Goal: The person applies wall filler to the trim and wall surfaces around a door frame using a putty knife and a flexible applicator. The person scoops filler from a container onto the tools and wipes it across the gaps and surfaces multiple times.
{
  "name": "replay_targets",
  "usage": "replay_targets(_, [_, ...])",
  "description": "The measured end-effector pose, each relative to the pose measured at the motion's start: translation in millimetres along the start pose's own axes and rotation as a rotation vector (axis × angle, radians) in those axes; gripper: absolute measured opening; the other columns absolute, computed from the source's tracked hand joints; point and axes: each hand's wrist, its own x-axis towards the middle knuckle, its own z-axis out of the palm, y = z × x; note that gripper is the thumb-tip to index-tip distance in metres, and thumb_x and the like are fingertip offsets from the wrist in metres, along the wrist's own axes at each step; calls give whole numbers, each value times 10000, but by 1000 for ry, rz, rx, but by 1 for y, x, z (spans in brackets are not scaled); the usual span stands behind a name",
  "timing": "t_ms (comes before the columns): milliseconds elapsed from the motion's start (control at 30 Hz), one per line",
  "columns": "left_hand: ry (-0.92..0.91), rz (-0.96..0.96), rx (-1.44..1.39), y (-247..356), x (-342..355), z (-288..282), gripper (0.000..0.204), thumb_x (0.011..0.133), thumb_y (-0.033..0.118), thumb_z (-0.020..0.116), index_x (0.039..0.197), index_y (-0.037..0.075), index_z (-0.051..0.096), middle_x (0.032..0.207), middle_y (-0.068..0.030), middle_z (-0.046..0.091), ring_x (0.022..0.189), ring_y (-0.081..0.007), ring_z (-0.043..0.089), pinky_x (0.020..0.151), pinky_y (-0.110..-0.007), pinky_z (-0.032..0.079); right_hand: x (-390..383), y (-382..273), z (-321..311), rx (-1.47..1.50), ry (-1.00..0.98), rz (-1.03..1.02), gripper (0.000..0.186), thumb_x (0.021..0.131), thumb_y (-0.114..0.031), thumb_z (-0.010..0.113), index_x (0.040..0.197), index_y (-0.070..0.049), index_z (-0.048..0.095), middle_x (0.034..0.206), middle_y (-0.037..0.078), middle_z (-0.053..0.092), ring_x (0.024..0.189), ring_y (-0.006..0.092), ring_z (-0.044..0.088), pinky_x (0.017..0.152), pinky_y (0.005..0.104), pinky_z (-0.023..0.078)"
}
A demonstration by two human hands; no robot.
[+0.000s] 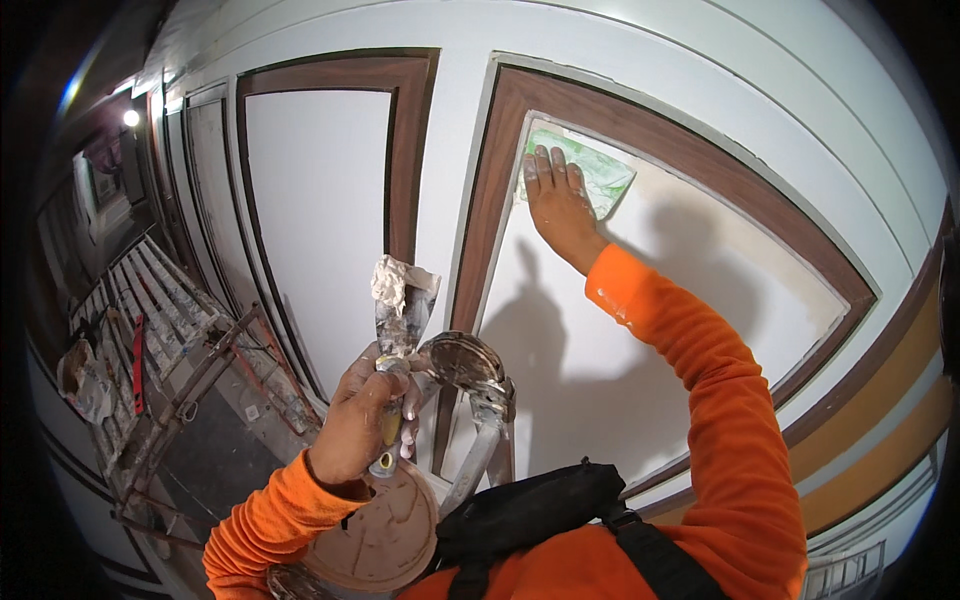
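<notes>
Presses R hand (563, 205), fingers straight & flat, unclenched, onto 1 green-&-white sheet (608, 178): thin, streaky, smooth-looking, partly covered by fingers. Lies against main panel (640, 300), in its upper L corner. Clenches L hand (355, 410) round 1 putty knife (405, 318), in front of main panel's L edge, blade up: flat grey metal, smeared, w/ 1 thick creamy lump of putty (389, 285) near the tip. Shows whitish crust on L fingers.

Re main panel: off-white, matte, w/ beige patches nr the edge & dark shadow across; bordered by 1 wood-grain brown frame (502, 160), angular. To its L, 1 second panel (320, 170), plain white, likewise brown-framed. So 2 framed panels up close.

In front of main panel's lower L: 1 round head (465, 360), brown, crusted, on 1 grey bar (472, 465); can't tell if touched by L fingers. Below that edge, 1 round tub (435, 515) w/ pinkish-brown paste (375, 530), soft, ridged. Below main panel, 1 black bag (540, 515), fabric-looking, & 2 orange sleeves.

Far L of main panel: 1 slatted platform (150, 290), paint-spattered, approx. several slats; 1 long straight red tool (138, 365) on it.
</notes>
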Motion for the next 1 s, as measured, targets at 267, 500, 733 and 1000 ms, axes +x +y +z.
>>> replay_targets(267, [42,41,-3,5,-1,0,305,856,144,462,1114,-11,513,674,-57,511,466,-149,485,417,-278,444,1,4,24,-34,26,31,571,939,-96,441,1470,72,316,1522,261,334,1418,406,320,1123,531,314])
replay_targets(500, [9,-1,12,6,1,-3,298,866,150,472,1118,-4,513,677,-57,510,466,-150,485,418,-273,439,5,3,13,-116,25,3,542,934,-119,470,1436,67,385,1485,252,398,1383,390,374,1089,510,346])
replay_targets(733, [8,-18,-9,-2,3,-5,284,884,126,459,1134,5,513,687,-56,508,467,-150,485,419,-270,437,13,9,13,-117,21,-13,531,931,-123,483,1421,69,407,1473,239,412,1383,387,373,1095,503,345])
replay_targets(1000, [7,-36,14,-4,6,-5,284,871,142,475,1113,-1,511,678,-56,498,470,-156,484,425,-282,432,11,17,27,-90,71,-57,520,921,-95,477,1400,98,416,1458,273,406,1380,431,361,1136,527,305])
